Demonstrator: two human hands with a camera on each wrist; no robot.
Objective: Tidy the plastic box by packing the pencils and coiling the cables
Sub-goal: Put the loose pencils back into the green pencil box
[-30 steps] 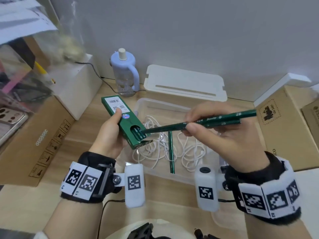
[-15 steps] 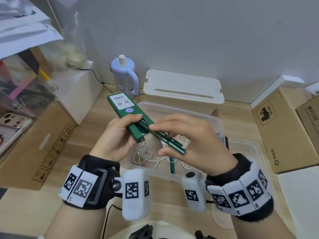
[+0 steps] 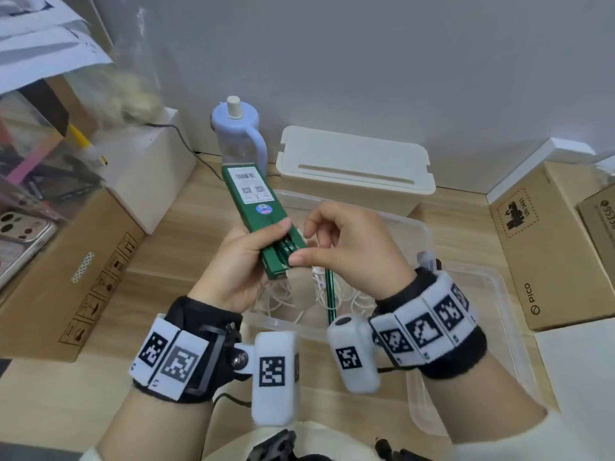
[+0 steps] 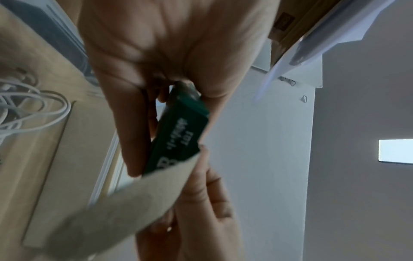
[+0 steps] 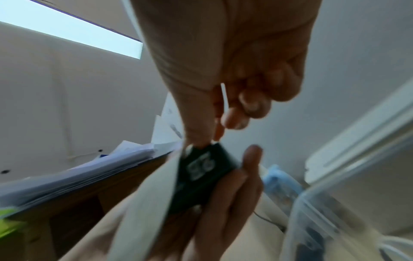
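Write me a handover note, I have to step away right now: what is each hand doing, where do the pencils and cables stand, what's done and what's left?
Left hand grips the green pencil box, open end toward you.
Right hand is at that opening, thumb on the pencils' ends; whether it pinches anything I cannot tell.
Done: several pencils are in the box.
Left: one loose pencil lies in the clear plastic box on the tangled white cables; pack it, then coil the cables.
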